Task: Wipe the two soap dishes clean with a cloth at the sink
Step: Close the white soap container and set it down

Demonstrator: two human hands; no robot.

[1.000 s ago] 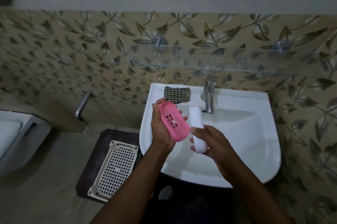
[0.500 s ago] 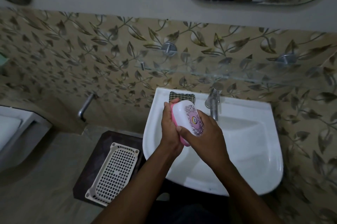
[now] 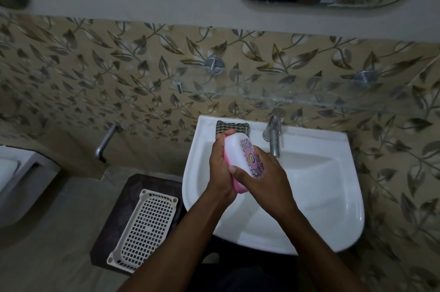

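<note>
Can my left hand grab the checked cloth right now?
Probably not yet: the left hand grips the pink soap dish, the right hand pressing the white soap dish onto it. The checked cloth lies just behind, unobstructed, on the sink rim.

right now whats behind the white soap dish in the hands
A pink soap dish sits pressed against its back, mostly covered. Farther back, a checked cloth lies on the sink rim, its lower part hidden.

Only an edge of the pink dish [image 3: 239,188] shows behind the white dish [image 3: 239,151], which partly covers the cloth [image 3: 231,126].
</note>
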